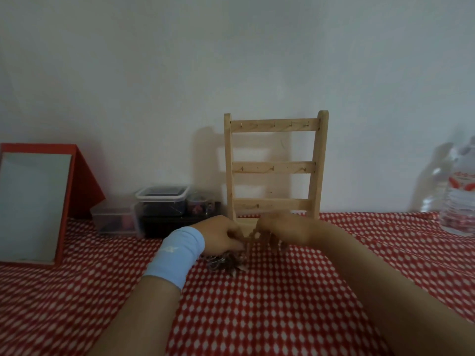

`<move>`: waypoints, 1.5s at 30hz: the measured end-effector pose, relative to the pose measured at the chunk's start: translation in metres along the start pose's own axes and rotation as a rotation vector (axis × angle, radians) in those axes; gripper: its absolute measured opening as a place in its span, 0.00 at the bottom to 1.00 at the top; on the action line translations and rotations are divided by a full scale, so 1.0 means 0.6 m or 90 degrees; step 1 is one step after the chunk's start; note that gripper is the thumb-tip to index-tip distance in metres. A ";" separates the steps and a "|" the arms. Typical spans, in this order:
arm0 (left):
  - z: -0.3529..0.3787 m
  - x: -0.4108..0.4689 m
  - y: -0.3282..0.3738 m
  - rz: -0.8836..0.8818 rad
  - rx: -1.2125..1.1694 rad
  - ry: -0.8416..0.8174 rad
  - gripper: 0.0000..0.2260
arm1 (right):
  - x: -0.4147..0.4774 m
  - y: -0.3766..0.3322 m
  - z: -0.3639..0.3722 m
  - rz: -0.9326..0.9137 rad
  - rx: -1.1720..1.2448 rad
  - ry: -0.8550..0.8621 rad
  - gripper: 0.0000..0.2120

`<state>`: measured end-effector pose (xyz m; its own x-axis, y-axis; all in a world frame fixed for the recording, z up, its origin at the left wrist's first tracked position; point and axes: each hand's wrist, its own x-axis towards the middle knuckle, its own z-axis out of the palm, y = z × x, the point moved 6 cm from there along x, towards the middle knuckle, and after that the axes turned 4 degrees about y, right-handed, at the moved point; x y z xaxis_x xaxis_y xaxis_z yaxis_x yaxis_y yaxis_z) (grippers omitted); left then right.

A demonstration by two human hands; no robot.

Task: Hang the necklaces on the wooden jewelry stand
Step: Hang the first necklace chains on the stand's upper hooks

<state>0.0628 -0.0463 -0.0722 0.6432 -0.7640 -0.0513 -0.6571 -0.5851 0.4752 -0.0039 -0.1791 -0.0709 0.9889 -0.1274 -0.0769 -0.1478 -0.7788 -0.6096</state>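
A wooden jewelry stand [275, 167] with three hook rails stands upright against the wall; its hooks are bare. Just in front of its base, my left hand [221, 233], with a light-blue wristband, and my right hand [285, 231] meet over a tangled pile of necklaces [227, 262] on the red dotted cloth. Both hands pinch a thin strand of a necklace [253, 238] stretched between them, a little above the pile. The picture is blurred, so the strand's detail is unclear.
A red-framed mirror [36, 204] leans at the left. Clear plastic boxes [162, 201] sit left of the stand. A water bottle [460, 199] stands at the right edge. The red dotted tablecloth [270, 304] covers the table.
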 end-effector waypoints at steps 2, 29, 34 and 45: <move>-0.003 0.002 0.001 0.008 -0.206 0.014 0.07 | -0.002 0.010 -0.010 0.020 0.195 0.044 0.21; 0.000 -0.002 0.007 0.011 -0.553 -0.002 0.14 | 0.001 0.007 -0.007 0.064 0.753 0.011 0.16; -0.013 0.006 -0.001 0.001 -0.600 0.098 0.07 | -0.013 -0.003 -0.004 0.001 0.504 -0.017 0.09; 0.016 0.006 0.012 -0.052 -0.694 0.006 0.12 | -0.013 0.000 -0.017 -0.061 0.132 -0.018 0.07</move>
<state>0.0565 -0.0559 -0.0775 0.6748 -0.7293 -0.1130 0.0857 -0.0745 0.9935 -0.0117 -0.1844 -0.0621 0.9987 -0.0397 -0.0317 -0.0498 -0.6438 -0.7636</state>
